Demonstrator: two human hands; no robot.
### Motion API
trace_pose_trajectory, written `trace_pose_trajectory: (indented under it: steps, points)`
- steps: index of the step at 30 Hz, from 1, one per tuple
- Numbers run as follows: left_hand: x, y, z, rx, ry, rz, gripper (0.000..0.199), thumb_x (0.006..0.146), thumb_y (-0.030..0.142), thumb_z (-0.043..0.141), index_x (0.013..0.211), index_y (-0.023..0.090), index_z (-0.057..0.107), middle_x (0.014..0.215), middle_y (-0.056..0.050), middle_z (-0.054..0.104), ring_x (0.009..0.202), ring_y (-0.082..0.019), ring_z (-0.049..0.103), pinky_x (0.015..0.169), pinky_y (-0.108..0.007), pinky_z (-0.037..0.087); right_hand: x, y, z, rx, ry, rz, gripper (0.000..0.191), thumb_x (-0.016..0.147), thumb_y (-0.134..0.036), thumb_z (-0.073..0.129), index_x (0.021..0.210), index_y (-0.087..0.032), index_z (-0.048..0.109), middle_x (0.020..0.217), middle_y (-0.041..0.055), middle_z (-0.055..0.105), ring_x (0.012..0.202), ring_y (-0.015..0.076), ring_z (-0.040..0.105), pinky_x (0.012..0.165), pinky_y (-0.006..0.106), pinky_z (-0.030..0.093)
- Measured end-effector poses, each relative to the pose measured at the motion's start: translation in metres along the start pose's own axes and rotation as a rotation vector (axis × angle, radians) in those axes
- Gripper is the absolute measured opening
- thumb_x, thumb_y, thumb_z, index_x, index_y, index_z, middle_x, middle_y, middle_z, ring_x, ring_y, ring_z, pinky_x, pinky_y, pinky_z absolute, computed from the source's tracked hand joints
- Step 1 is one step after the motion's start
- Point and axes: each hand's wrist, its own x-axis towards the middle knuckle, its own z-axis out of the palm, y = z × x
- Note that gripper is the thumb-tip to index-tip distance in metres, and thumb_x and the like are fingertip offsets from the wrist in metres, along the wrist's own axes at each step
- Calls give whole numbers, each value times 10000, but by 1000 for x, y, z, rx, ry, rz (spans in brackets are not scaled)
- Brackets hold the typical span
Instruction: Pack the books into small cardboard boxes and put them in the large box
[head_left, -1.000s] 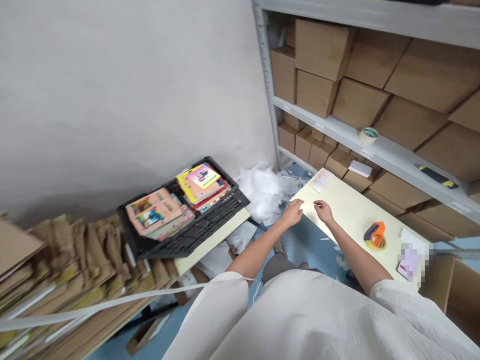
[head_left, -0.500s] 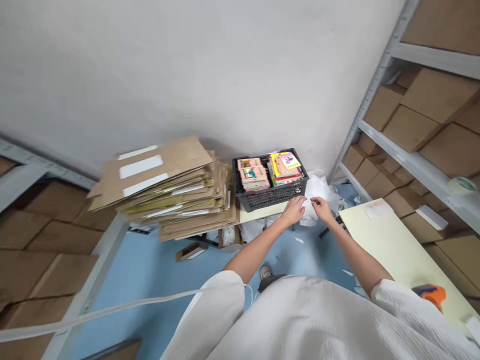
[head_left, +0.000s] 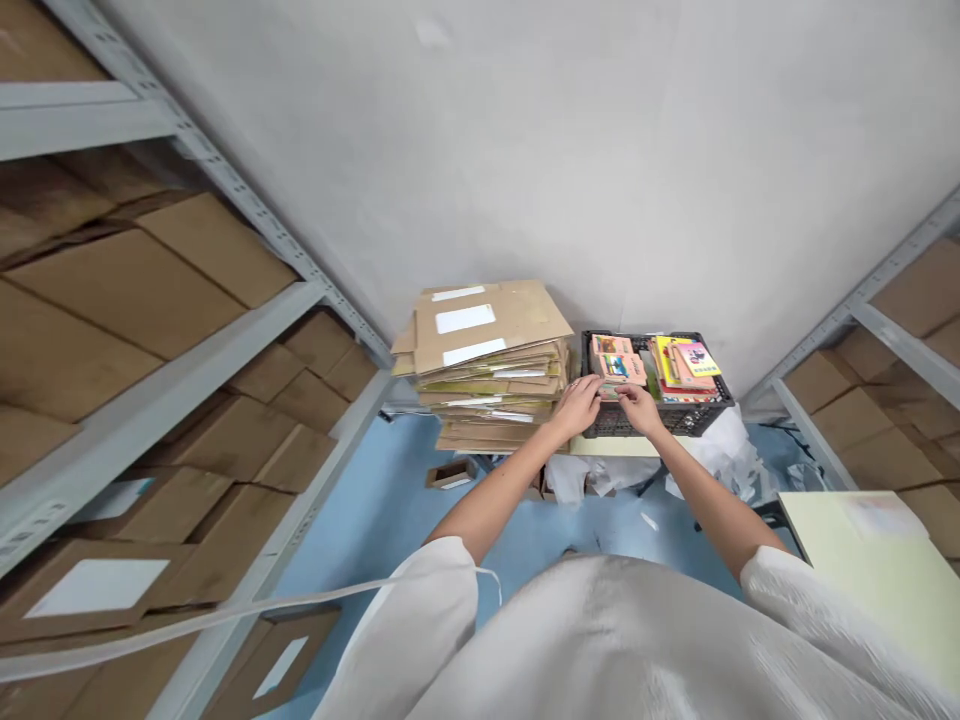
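A black plastic crate stands against the wall with two groups of small books in it. Pink-covered books fill its left side; a yellow book and others lie on the right. My left hand is at the crate's front left corner, close to the cardboard stack, fingers bent and drawn together. My right hand is in front of the pink books with thumb and fingers pinched. The two hands are a little apart. Whatever may be between the fingertips is too small to make out.
Shelves with brown cardboard boxes rise on the left, and more boxes sit on the right shelving. A pale table stands at the right. White plastic wrapping and a small open box lie low down.
The view has swung left, so the stack and crate appear farther right. My hands have moved from the crate's front right to its front left, beside the pink books.
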Motion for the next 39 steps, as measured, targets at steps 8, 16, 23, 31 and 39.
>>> trace_pose_trajectory:
  steps: [8, 16, 23, 31, 39]
  points:
    - [-17, -55, -96, 146, 224, -74, 426, 1050, 172, 442, 1421, 232, 642, 1434, -118, 658, 1342, -266, 606, 1149, -437, 500, 76, -80, 69, -136, -27, -307, 286, 939, -353, 523, 1057, -236, 755, 1148, 118, 741, 1131, 291, 679, 1064, 490, 557]
    - [-23, -104, -162, 412, 218, -287, 515, 1009, 366, 649, 1495, 203, 602, 1611, -182, 543, 1514, -388, 442, 1278, -571, 319, 144, -117, 125, -389, -14, -251, 413, 959, -460, 586, 1274, -217, 700, 1440, 182, 623, 1329, 382, 557, 1156, 568, 456]
    - [-35, -127, -163, 341, 182, -307, 429, 1040, 293, 546, 1453, 276, 661, 1573, -135, 607, 1515, -359, 463, 1283, -588, 307, 166, -101, 146, -302, 21, -83, 345, 876, -450, 718, 1158, -251, 715, 1246, 158, 707, 1270, 404, 541, 1150, 599, 410]
    - [-38, -114, -166, 341, 195, -256, 471, 1078, 274, 436, 1501, 304, 640, 1578, -119, 614, 1515, -342, 464, 1281, -581, 303, 170, -102, 133, -148, 57, -41, 371, 775, -358, 743, 1125, -237, 710, 1223, 126, 676, 1223, 327, 593, 1168, 534, 450]
    - [-25, -83, -162, 325, 219, -150, 597, 1043, 169, 430, 1608, 327, 540, 1636, -108, 569, 1534, -338, 461, 1325, -608, 239, 164, -110, 84, -53, 124, -155, 582, 806, -378, 717, 1351, -179, 671, 1394, 165, 604, 1281, 310, 596, 1232, 526, 437]
